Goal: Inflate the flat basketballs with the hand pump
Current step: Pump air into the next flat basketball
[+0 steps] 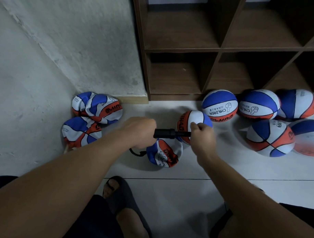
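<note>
A black hand pump (168, 133) lies level between my hands above the floor. My left hand (138, 132) is closed around its barrel end, and my right hand (202, 135) grips the handle end. From under the left hand, the pump's black hose (136, 153) curls down to a crumpled flat basketball (165, 153) directly below the pump. Behind the right hand sits a round blue, white and orange ball (191, 117). Two more flat balls (97, 107) (81, 131) lie in the corner at the left.
Several inflated balls (259, 104) are clustered on the floor at the right, in front of a dark wooden cubby shelf (219, 49). A rough white wall (61, 51) closes the left side. My foot in a dark slipper (119, 195) rests on the pale tiles below.
</note>
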{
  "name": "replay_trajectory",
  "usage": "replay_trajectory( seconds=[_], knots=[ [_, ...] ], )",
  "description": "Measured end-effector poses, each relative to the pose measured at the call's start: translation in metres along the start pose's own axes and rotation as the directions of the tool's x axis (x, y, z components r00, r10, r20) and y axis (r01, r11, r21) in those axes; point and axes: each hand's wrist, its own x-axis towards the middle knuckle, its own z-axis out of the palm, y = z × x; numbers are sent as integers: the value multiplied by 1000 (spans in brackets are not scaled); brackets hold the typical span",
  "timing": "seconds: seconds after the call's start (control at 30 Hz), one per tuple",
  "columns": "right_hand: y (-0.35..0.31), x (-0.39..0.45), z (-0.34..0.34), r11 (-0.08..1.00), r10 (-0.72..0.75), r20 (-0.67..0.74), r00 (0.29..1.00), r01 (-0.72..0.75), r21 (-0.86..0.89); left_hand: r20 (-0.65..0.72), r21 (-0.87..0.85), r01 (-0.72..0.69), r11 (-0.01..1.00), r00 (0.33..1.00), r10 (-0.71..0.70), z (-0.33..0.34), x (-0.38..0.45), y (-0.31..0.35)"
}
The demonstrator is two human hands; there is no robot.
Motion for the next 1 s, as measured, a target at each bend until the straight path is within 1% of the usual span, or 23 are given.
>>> replay_trajectory(
  seconds=[0.17,0.4,0.5,0.57,0.6,0.67,0.73,0.8,0.87,1.0],
  knots=[
    [-1,-23,20,998,-66,91,994,68,-15,37,-2,-23,1000,999,23,9,-2,6],
    [1,-23,26,999,-50,141,989,50,-2,28,-41,-43,998,999,45,15,0,5],
    [1,-21,22,998,-46,167,985,51,-26,30,-58,-44,997,999,45,17,1,3],
    [1,-13,10,998,-37,147,988,43,-41,11,-56,-32,998,999,33,14,2,-4],
    [1,-6,0,999,-17,115,993,21,-32,-3,-44,-21,999,1000,21,13,2,-10],
    [3,13,-20,999,45,30,999,-45,25,-40,-8,4,1000,999,-5,9,3,-22],
    [4,24,-35,994,69,-19,997,-67,84,-62,5,14,1000,998,-13,8,3,-28],
    [3,25,-36,995,50,-44,998,-45,94,-57,-3,-2,1000,998,2,9,3,-21],
    [0,18,-27,998,24,-54,998,-20,64,-43,-31,-18,999,999,17,10,3,-11],
    [-5,-4,-6,998,-59,-9,998,58,-36,-68,-31,-26,999,997,23,13,3,-1]
  ],
)
